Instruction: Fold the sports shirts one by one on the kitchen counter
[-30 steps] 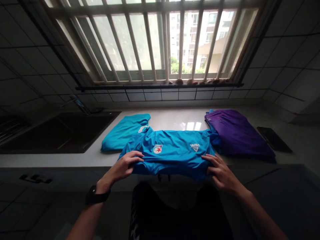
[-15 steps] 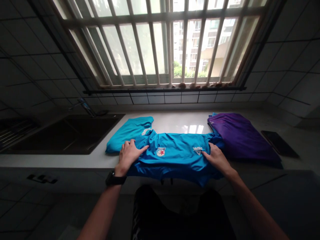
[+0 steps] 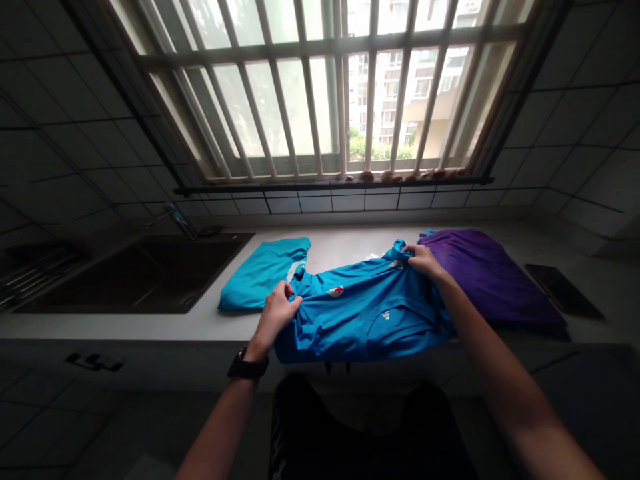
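A blue T-shirt (image 3: 345, 313) with a red-and-white badge and a small white logo lies across the counter's front, its near part hanging over the edge. My left hand (image 3: 280, 308) pinches the shirt's left side near a bunched fold. At the upper right, my right hand (image 3: 423, 259) grips a gathered bit of the same shirt, raised a little. Left of it rests a folded turquoise garment (image 3: 263, 270), partly overlapped by the blue shirt. To the right is a purple folded garment (image 3: 483, 273) on top of other cloth, partly behind my right forearm.
On the left a dark sink (image 3: 135, 273) with a faucet (image 3: 181, 220) is set into the white counter (image 3: 345, 240). A dark flat phone-like slab (image 3: 563, 290) lies at the right. Behind the counter is a barred window (image 3: 320, 100) above a tiled wall.
My right hand has moved up and away from me, lifting the shirt's right side and pulling the fabric aslant. My left hand has shifted slightly right and closed on the cloth.
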Demonstrator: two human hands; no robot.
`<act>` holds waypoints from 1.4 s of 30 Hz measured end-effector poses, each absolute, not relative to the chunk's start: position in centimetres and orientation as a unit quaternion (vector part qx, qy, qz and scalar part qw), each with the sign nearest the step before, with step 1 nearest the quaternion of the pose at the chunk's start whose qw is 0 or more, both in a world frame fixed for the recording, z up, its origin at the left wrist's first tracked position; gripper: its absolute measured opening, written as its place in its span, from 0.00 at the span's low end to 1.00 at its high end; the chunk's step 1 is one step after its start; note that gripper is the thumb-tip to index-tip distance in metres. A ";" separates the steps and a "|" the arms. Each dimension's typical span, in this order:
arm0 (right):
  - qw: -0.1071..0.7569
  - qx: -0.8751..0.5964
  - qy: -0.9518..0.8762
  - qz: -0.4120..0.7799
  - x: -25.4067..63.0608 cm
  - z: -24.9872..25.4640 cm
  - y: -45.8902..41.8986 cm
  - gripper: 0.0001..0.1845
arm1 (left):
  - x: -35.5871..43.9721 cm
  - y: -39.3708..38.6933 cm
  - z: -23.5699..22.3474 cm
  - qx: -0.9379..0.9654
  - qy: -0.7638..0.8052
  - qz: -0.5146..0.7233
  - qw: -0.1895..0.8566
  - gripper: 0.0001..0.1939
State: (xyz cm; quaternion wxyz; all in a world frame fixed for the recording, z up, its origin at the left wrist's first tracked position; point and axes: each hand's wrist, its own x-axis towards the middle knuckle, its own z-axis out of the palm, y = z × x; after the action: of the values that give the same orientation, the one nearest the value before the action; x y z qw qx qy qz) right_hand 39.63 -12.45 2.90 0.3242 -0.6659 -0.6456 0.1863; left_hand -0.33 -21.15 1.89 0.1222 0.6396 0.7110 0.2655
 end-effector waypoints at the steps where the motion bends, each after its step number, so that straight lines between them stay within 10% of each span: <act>1: 0.334 -0.666 -0.643 0.179 39.7 3.0 -11.9 0.21 | 0.0 -21.6 1.7 0.646 0.708 0.259 0.122 0.05; 14: 0.303 -0.657 -0.684 0.094 37.8 2.2 -12.2 0.28 | 2.1 -20.3 4.5 0.729 0.677 0.097 -0.034 0.12; 22: 0.245 -0.468 -0.840 0.120 38.6 -0.9 -26.3 0.05 | 1.5 -16.7 3.5 0.758 0.647 0.075 0.002 0.16; 42: 0.375 -0.478 -0.793 -0.033 35.3 -2.2 -32.1 0.08 | 2.4 -12.9 0.9 0.806 0.584 0.068 0.065 0.16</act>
State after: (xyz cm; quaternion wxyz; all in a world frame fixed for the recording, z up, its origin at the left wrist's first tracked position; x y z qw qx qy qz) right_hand 35.30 -32.06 -2.22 0.3750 -0.4783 -0.7934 -0.0331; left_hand 2.39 -12.88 0.93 0.0646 0.8064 0.5840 0.0676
